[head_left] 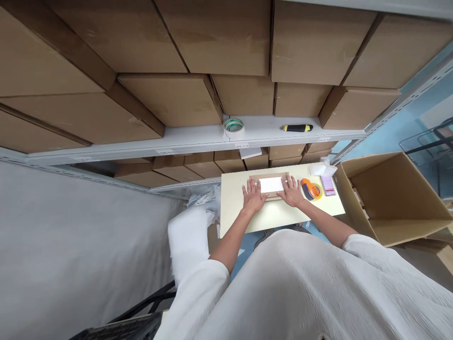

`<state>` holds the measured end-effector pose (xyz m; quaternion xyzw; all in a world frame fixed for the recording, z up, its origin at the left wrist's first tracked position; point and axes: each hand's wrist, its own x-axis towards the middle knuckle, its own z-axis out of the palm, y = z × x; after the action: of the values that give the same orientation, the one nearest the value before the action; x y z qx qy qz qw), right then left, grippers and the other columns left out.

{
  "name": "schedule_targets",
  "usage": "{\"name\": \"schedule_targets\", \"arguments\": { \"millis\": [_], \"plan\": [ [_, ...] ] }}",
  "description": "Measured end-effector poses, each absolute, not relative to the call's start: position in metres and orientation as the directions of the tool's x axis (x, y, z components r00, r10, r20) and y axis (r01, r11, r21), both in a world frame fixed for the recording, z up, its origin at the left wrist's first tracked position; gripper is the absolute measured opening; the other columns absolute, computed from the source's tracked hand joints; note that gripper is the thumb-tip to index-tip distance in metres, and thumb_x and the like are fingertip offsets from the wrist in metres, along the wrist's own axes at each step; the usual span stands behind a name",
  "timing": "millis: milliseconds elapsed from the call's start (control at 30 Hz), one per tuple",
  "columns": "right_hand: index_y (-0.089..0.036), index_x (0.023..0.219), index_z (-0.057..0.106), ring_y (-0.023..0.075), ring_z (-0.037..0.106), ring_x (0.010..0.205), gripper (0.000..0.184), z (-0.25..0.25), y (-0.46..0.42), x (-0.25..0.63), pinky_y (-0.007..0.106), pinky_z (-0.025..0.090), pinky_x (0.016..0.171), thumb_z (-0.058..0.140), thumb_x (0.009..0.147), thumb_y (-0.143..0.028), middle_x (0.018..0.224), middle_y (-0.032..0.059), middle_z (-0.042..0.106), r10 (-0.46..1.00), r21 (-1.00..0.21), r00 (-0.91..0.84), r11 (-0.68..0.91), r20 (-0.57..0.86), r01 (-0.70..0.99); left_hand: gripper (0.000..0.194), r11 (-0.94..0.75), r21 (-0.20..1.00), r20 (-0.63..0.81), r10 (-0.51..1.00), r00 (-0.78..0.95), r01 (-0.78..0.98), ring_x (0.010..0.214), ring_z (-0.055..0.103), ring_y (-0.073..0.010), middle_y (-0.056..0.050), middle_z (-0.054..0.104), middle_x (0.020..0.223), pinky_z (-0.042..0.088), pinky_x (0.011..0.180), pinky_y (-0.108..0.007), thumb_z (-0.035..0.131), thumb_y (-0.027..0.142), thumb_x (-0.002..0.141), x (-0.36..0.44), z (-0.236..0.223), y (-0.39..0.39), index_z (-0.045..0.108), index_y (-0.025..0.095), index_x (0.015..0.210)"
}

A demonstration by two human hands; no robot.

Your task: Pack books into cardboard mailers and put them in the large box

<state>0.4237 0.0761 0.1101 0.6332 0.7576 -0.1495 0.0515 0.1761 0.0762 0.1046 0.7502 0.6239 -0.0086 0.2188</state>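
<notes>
In the head view, we lay our left hand (253, 197) and right hand (292, 192) on a small brown box (272, 194), at the two ends of its white paper (271, 184). Our fingers (252, 185) are spread out flat, not squeezing. The box sits on the pale table (283, 217), near an orange tape cutter (311, 188).

Table (231, 215) (cream) — 1 box (273, 194); orange tape dispenser (311, 189)

White short-sleeved shirt (304, 283), thin ring (249, 190)
</notes>
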Motion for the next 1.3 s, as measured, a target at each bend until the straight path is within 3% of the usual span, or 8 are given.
{"name": "schedule_targets", "arguments": {
  "millis": [100,267,467,633,767,833,1000,1300],
  "plan": [
    [-0.017,0.179,0.022,0.0427,0.013,0.171,0.093,0.122,0.081,0.433,0.066,0.016,0.133,0.041,0.107,-0.072,0.187,0.0221,0.002,0.938,-0.199,-0.197,0.143,-0.284,0.969,0.111,-0.187,0.333,-0.269,0.921,0.283,0.924,0.174,-0.009,-0.0405,-0.019,-0.004,0.188,0.003,0.139,-0.064,0.061,0.072,0.097,0.173,0.112,0.085,0.012,0.019,0.18],
    [-0.023,0.177,0.024,0.0441,-0.007,0.172,0.122,0.141,0.11,0.438,0.069,0.003,0.134,0.08,0.082,-0.073,0.187,0.0197,-0.005,0.815,-0.244,-0.395,0.318,-0.423,0.916,0.137,-0.335,0.337,-0.382,0.805,0.453,0.88,0.173,-0.011,-0.0402,-0.018,-0.008,0.188,-0.001,0.139,-0.062,0.09,0.063,0.076,0.172,0.123,0.114,0.009,0.025,0.18],
    [-0.027,0.162,0.044,0.0462,-0.008,0.171,0.11,0.153,0.137,0.43,0.079,0.009,0.131,0.092,0.071,-0.065,0.187,0.0175,-0.001,0.724,-0.27,-0.408,0.307,-0.556,0.913,0.142,-0.31,0.313,-0.491,0.756,0.432,0.898,0.173,-0.011,-0.0421,-0.018,-0.012,0.187,0.005,0.137,-0.068,0.094,0.053,0.073,0.177,0.122,0.136,0.004,0.03,0.18],
    [-0.026,0.158,0.048,0.0492,0.002,0.169,0.111,0.154,0.134,0.424,0.08,0.013,0.13,0.096,0.066,-0.066,0.18,0.0223,0.017,0.736,-0.234,-0.397,0.321,-0.548,0.918,0.149,-0.346,0.299,-0.504,0.734,0.456,0.889,0.172,-0.013,-0.044,-0.019,-0.014,0.186,0.003,0.135,-0.071,0.095,0.053,0.07,0.177,0.119,0.139,-0.003,0.031,0.179],
    [-0.024,0.157,0.044,0.0482,0.005,0.168,0.112,0.15,0.12,0.421,0.075,0.03,0.126,0.096,0.067,-0.066,0.181,0.0252,0.009,0.751,-0.227,-0.382,0.307,-0.539,0.924,0.151,-0.395,0.263,-0.504,0.722,0.475,0.88,0.172,-0.01,-0.0478,-0.024,-0.006,0.187,0.001,0.134,-0.073,0.098,0.051,0.065,0.181,0.122,0.136,0.002,0.027,0.179],
    [-0.024,0.156,0.044,0.0484,0.006,0.168,0.109,0.149,0.11,0.422,0.073,0.036,0.123,0.096,0.068,-0.064,0.182,0.025,0.007,0.766,-0.242,-0.387,0.304,-0.513,0.921,0.148,-0.43,0.252,-0.477,0.725,0.498,0.867,0.172,-0.003,-0.0489,-0.027,0.006,0.185,0.002,0.134,-0.073,0.098,0.049,0.064,0.183,0.126,0.132,0.007,0.025,0.179],
    [-0.022,0.149,0.051,0.048,0.019,0.164,0.095,0.158,0.082,0.435,0.069,0.045,0.117,0.096,0.07,-0.049,0.177,0.0273,0.022,0.824,-0.28,-0.415,0.324,-0.386,0.904,0.137,-0.512,0.215,-0.372,0.744,0.555,0.832,0.17,0.016,-0.0485,-0.026,0.026,0.179,0.007,0.134,-0.072,0.094,0.037,0.064,0.188,0.155,0.118,0.018,0.028,0.178],
    [-0.022,0.142,0.059,0.0495,0.02,0.164,0.084,0.216,0.037,0.522,0.071,0.037,0.123,0.097,0.07,-0.043,0.178,0.0235,0.023,0.946,-0.335,-0.323,0.304,0.001,0.892,0.132,-0.682,0.12,-0.084,0.717,0.692,0.721,0.171,0.011,-0.0472,-0.018,0.021,0.183,-0.005,0.136,-0.07,0.093,0.027,0.068,0.258,0.241,0.111,0.02,0.033,0.178]
  ]
}}
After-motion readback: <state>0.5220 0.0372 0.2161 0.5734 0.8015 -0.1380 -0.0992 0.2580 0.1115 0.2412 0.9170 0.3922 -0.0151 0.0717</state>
